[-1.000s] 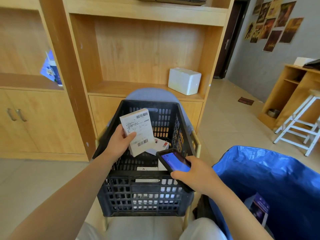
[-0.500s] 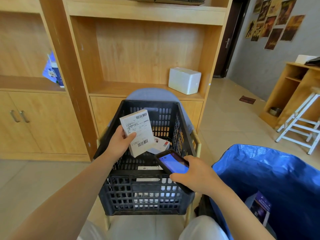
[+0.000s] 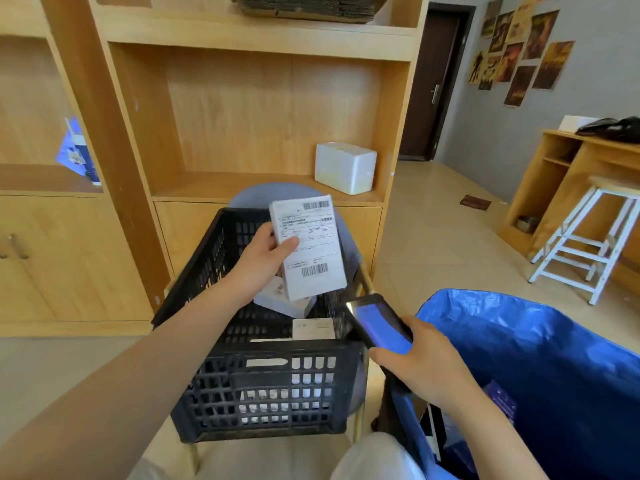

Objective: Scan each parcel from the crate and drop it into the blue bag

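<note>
The left hand (image 3: 258, 261) grips a white labelled parcel (image 3: 308, 247) by its left edge, thumb across the label, above the black crate (image 3: 263, 382). It looks light and stiff (probably a small carton), so an edge pinch clear of the barcodes suits it. The right hand (image 3: 422, 358) holds the handheld scanner (image 3: 379, 320) beside the blue bag (image 3: 554, 368).

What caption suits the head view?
Left hand holds white labelled parcel above black plastic crate; right hand grips blue-screened scanner.
</note>
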`<state>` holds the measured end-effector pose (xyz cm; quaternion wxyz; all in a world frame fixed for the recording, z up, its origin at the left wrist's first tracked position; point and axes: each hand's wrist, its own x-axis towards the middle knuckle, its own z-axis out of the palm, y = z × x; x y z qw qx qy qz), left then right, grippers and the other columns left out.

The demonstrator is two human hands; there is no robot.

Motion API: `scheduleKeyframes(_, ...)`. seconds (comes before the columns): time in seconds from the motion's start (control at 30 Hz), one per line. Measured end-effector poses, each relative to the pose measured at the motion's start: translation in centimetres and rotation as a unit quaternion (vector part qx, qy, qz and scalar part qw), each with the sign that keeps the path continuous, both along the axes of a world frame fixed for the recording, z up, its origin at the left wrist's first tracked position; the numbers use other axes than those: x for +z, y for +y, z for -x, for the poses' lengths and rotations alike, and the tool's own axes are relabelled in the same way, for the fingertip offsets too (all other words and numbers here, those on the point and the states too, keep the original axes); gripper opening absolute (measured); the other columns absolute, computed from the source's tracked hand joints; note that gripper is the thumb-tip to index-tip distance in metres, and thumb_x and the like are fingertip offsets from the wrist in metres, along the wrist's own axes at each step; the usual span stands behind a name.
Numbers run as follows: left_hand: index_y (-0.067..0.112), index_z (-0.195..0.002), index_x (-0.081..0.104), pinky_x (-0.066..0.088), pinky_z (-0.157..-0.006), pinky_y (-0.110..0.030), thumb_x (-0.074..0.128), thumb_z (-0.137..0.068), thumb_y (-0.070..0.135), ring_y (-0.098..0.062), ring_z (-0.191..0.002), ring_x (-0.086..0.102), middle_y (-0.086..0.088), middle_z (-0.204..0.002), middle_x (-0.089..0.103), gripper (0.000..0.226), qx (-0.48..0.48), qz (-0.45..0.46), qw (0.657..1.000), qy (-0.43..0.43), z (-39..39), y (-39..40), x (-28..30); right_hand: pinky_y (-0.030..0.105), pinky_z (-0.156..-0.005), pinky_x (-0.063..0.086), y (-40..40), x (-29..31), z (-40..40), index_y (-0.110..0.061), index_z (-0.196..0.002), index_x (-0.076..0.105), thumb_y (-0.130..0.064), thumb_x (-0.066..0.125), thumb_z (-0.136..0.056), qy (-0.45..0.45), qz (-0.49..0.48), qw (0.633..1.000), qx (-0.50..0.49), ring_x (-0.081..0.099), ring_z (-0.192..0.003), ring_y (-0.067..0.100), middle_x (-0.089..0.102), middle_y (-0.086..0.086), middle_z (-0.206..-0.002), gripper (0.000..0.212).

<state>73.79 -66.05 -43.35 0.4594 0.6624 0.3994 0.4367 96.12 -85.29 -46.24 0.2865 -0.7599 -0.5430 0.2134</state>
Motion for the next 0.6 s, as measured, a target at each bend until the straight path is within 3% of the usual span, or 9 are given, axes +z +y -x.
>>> scheduleKeyframes(0.17,0.023,-0.132,0.05,0.054,-0.092,-0.039,0.06,-0.091,0.045,-0.008,-0.105,0.068,0.01,-0.121,0.068,0.048,-0.068,0.018,0.997,0.038,-8.9,-1.6,1.8,0.026,-0.061,0.048,-3.3,-0.3,-6.1,-0.025,-0.093,0.062,-0.04,0.077,-0.077,0.039,-0.002,0.997,-0.069,0.064,-0.076,0.009,0.067,-0.008,-0.086,0.027)
scheduleKeyframes(0.27,0.02,-0.128,0.051,0.054,-0.091,-0.035,0.061,-0.092,0.042,-0.01,-0.101,0.069,0.009,-0.115,0.07,0.044,-0.108,0.045,0.99,0.078,-15.5,-3.7,0.4,0.03,-0.059,0.045,-6.1,-1.8,-10.7,-0.025,-0.093,0.061,-0.044,0.077,-0.075,0.032,0.007,0.989,-0.146,0.063,-0.075,0.011,0.065,-0.008,-0.086,0.03)
scheduleKeyframes(0.4,0.022,-0.116,0.049,0.045,-0.066,-0.018,0.055,-0.098,0.026,0.0,-0.085,0.06,0.014,-0.1,0.063,0.02,-0.176,0.095,0.972,0.123,-23.6,-6.9,-3.5,0.038,-0.068,0.052,-10.1,-5.2,-16.7,-0.02,-0.094,0.061,-0.049,0.077,-0.073,0.013,0.049,0.969,-0.241,0.062,-0.076,0.018,0.065,-0.001,-0.091,0.039)
scheduleKeyframes(0.47,0.021,-0.117,0.05,0.048,-0.068,-0.023,0.054,-0.094,0.024,-0.005,-0.088,0.061,0.003,-0.109,0.065,0.024,-0.197,0.136,0.961,0.14,-26.9,-8.2,-6.4,0.039,-0.068,0.051,-11.9,-6.9,-18.9,-0.017,-0.097,0.061,-0.05,0.076,-0.074,0.005,0.076,0.959,-0.272,0.061,-0.076,0.019,0.064,0.002,-0.093,0.044)
scheduleKeyframes(0.53,0.019,-0.117,0.05,0.054,-0.084,-0.036,0.056,-0.085,0.03,-0.017,-0.099,0.064,-0.004,-0.116,0.066,0.034,-0.21,0.174,0.948,0.162,-29.9,-9.1,-9.4,0.04,-0.07,0.051,-13.5,-8.5,-20.7,-0.016,-0.103,0.06,-0.052,0.075,-0.075,-0.002,0.106,0.949,-0.297,0.06,-0.079,0.022,0.063,0.003,-0.097,0.048)
scheduleKeyframes(0.6,0.016,-0.115,0.048,0.053,-0.083,-0.038,0.055,-0.087,0.026,-0.021,-0.103,0.062,-0.005,-0.114,0.064,0.031,-0.219,0.205,0.934,0.192,-32.3,-9.8,-12.5,0.038,-0.072,0.048,-14.8,-9.9,-22.1,-0.015,-0.109,0.058,-0.054,0.073,-0.075,-0.009,0.14,0.936,-0.321,0.059,-0.084,0.025,0.063,0.003,-0.104,0.054)
